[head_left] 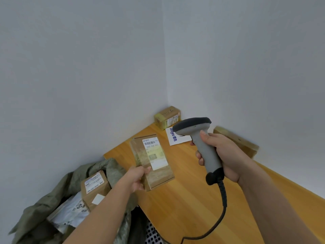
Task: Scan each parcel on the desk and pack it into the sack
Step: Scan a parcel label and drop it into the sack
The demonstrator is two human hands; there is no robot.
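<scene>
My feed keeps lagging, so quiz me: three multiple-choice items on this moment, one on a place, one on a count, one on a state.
1. Where is the small taped box?
A. in the desk's far corner
B. in the sack
C. in the left hand

2. How many cardboard boxes show inside the sack?
A. none
B. one
C. three

3. What is the right hand doing?
A. resting open
B. gripping the scanner
C. holding a box

Key: 1 A, it sits where the walls meet; 2 B, one labelled box beside a white mailer; 3 B, fingers wrap the handle.
</scene>
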